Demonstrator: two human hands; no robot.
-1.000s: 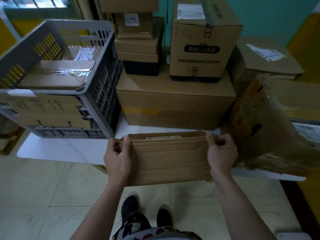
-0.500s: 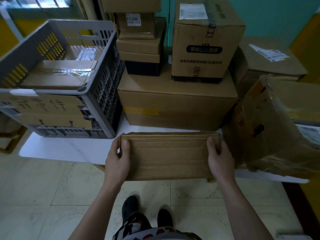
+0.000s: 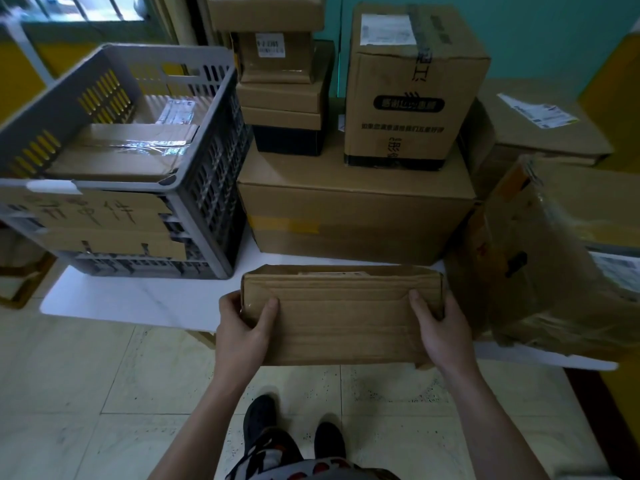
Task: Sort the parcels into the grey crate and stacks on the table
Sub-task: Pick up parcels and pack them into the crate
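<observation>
Cardboard parcel (image 3: 341, 320), head view: lying crosswise over the table (image 3: 138, 299) front edge, long axis running left-right. Left hand (image 3: 239, 330) and right hand (image 3: 440, 330) are gripping its ends. Grey crate (image 3: 214, 174) is sitting forward-left, nearer the left hand.

- One grey crate (image 3: 221, 188) is standing.
- One left hand (image 3: 242, 329) and one right hand (image 3: 440, 327) are holding one flat parcel (image 3: 343, 323).
- Two black shoes (image 3: 258, 415) are showing.

The left hand (image 3: 242, 329) and right hand (image 3: 441, 332) are gripping a flat parcel (image 3: 343, 323) by its ends over the table's (image 3: 138, 299) near edge. A crate (image 3: 214, 188) is sitting at ten o'clock from it, and stacked boxes (image 3: 353, 216) are standing at twelve.
</observation>
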